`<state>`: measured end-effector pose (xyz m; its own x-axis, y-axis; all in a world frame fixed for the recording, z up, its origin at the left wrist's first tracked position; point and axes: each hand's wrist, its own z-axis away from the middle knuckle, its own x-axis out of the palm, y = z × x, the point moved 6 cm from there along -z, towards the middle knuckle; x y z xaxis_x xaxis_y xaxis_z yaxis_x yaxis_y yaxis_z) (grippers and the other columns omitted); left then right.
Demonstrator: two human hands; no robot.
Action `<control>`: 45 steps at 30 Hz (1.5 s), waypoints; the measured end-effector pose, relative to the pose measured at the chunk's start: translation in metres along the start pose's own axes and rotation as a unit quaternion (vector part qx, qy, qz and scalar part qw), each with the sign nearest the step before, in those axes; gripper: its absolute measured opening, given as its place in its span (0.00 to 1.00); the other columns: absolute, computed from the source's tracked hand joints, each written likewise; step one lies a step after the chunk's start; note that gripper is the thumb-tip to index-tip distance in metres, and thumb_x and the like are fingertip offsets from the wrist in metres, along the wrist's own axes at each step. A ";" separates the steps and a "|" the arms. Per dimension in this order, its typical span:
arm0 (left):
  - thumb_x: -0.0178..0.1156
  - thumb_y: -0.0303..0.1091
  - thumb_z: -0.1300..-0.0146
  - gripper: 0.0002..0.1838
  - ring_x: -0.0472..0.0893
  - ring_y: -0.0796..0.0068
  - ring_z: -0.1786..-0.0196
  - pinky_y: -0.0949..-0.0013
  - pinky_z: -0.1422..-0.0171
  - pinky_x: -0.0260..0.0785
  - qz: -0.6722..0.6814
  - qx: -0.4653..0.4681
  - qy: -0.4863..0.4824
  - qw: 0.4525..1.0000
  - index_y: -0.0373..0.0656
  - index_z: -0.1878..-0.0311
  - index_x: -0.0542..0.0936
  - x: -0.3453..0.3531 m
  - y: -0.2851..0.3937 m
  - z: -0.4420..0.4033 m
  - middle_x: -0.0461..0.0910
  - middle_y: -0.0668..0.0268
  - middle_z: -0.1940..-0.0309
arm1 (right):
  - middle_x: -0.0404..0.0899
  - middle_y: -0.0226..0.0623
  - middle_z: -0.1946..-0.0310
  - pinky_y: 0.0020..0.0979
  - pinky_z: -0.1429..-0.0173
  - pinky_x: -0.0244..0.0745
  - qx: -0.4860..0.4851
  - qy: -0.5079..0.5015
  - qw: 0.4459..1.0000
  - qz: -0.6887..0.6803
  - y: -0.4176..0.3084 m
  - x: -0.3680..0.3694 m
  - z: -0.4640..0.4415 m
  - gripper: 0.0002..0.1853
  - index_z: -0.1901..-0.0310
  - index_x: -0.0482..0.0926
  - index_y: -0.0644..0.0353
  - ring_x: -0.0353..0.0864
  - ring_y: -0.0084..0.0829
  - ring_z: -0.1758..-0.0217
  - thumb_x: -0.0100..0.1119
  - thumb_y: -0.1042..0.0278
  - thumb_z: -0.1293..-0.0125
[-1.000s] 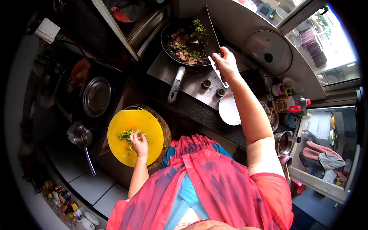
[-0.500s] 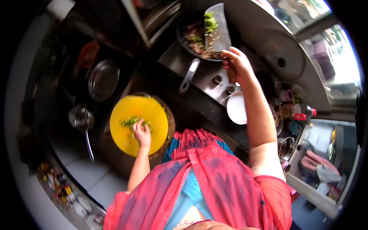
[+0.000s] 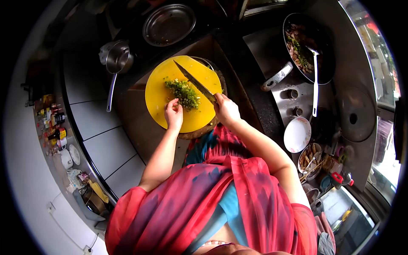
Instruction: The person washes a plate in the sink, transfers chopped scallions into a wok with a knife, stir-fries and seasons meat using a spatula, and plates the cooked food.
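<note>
Greens (image 3: 183, 94) heaped between knife (image 3: 194, 81) and left hand (image 3: 173, 114)

The greens lie mid-board, the yellow board (image 3: 158, 98) on a block (image 3: 192, 135) that probably gives firm backing. The right hand (image 3: 227, 110) is wrapped round the knife's handle, blade slanting beside the heap. The left hand curls at the pile's near edge, apart from the blade, presumably for safety; whether it pinches any, I cannot tell. The spatula (image 3: 315, 83) rests in the pan (image 3: 321, 38), handle outward, seemingly for easy reach.

A kitchen, evident from the frying pan (image 3: 323, 66), saucepan (image 3: 119, 58), yellow chopping board (image 3: 157, 95) and clustered bottles (image 3: 58, 120).
</note>
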<state>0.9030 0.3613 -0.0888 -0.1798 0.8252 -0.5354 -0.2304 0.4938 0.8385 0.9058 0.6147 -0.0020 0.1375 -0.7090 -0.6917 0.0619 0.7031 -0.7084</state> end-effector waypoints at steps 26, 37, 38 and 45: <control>0.71 0.28 0.43 0.08 0.77 0.67 0.59 0.67 0.49 0.73 0.018 0.227 -0.025 0.973 0.38 0.62 0.84 0.041 0.121 -0.039 0.77 0.62 0.59 | 0.74 0.42 0.42 0.40 0.41 0.75 0.073 0.257 0.912 0.313 0.142 -0.313 0.098 0.31 0.38 0.74 0.48 0.78 0.45 0.45 0.57 0.83 0.45; 0.59 0.53 0.31 0.25 0.81 0.78 0.63 0.74 0.60 0.74 0.077 -0.020 -0.491 0.868 0.39 0.46 0.78 0.228 0.301 0.033 0.81 0.64 0.62 | 0.76 0.40 0.49 0.33 0.50 0.81 -0.150 0.195 0.928 0.281 0.130 -0.340 0.097 0.26 0.45 0.79 0.57 0.81 0.39 0.51 0.63 0.81 0.51; 0.58 0.58 0.33 0.28 0.82 0.77 0.67 0.73 0.63 0.76 0.071 -0.068 -0.537 0.838 0.40 0.45 0.77 0.239 0.294 0.033 0.81 0.63 0.63 | 0.77 0.41 0.51 0.34 0.52 0.81 -0.147 0.185 0.936 0.260 0.113 -0.351 0.104 0.25 0.46 0.79 0.58 0.82 0.40 0.53 0.63 0.81 0.49; 0.56 0.49 0.28 0.15 0.58 0.88 0.87 0.80 0.83 0.48 0.178 -0.203 -0.641 0.719 0.47 0.59 0.73 0.248 0.303 0.048 0.63 0.77 0.83 | 0.80 0.45 0.55 0.36 0.53 0.82 -0.120 0.118 0.975 0.142 0.036 -0.379 0.139 0.17 0.48 0.80 0.61 0.84 0.43 0.56 0.61 0.81 0.40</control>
<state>0.8347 0.7292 0.0373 0.6722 0.5826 0.4569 -0.6948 0.2831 0.6612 0.9938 0.9167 0.2545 -0.1175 -0.5005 -0.8578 -0.1831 0.8598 -0.4766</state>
